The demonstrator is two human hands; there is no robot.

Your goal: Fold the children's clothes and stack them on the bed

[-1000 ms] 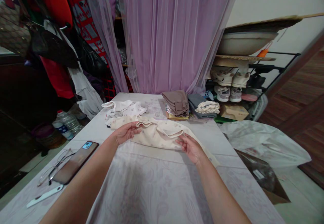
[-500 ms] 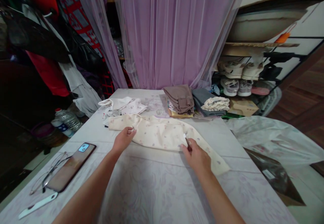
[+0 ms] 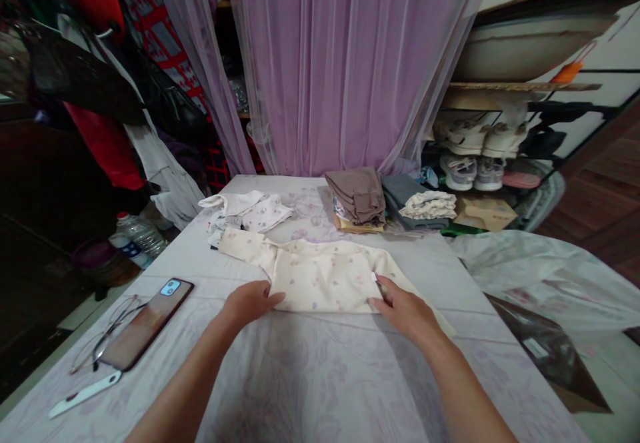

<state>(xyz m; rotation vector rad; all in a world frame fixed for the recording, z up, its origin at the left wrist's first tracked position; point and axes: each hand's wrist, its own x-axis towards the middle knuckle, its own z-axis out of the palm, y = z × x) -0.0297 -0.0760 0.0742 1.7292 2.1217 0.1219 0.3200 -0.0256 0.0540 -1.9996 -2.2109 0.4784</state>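
A small cream long-sleeved top (image 3: 323,275) with a faint flower print lies spread flat on the table (image 3: 320,376), sleeves out to both sides. My left hand (image 3: 249,301) pinches its lower left hem corner. My right hand (image 3: 404,307) grips the lower right hem corner, lying over the start of the right sleeve. Both hands have their fingers closed on the cloth edge.
Behind the top lie a crumpled white printed garment (image 3: 245,211), a folded brown pile (image 3: 356,197) and a grey pile with a cream piece (image 3: 425,205). A phone (image 3: 148,323), glasses (image 3: 100,348) and a white tool (image 3: 85,394) sit at the left. A lilac curtain (image 3: 345,63) hangs behind, a shoe rack (image 3: 480,163) at the right.
The top was bunched and folded lengthwise a second ago; it now lies opened flat with its hem pulled toward me, and both hands have moved nearer to me along with it.
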